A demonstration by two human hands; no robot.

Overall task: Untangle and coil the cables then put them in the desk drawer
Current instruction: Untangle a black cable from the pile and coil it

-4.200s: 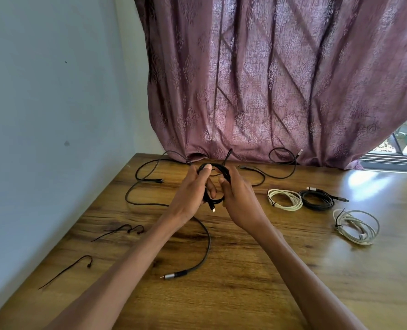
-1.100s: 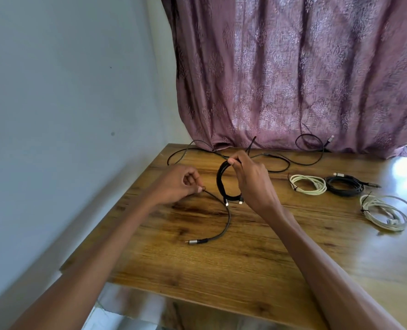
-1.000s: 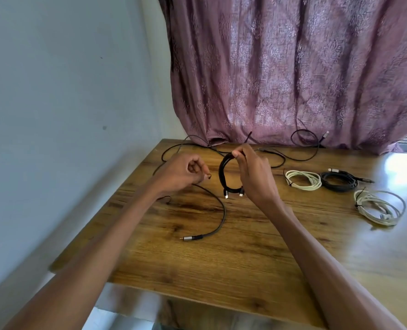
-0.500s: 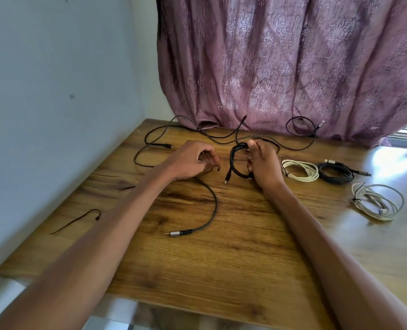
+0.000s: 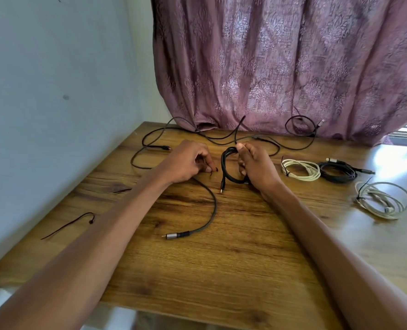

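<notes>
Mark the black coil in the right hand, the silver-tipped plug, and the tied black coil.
black coil (image 5: 224,163), head view, left side of loop
silver-tipped plug (image 5: 172,235), head view, metal barrel
tied black coil (image 5: 338,172), head view, coiled strands

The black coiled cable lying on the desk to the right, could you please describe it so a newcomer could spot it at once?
Start at the wooden desk and look along its right side, below the purple curtain, where three coils lie. The black coiled cable is the middle one, between a cream coil and a larger pale coil. It is the only dark one of the three.
</notes>
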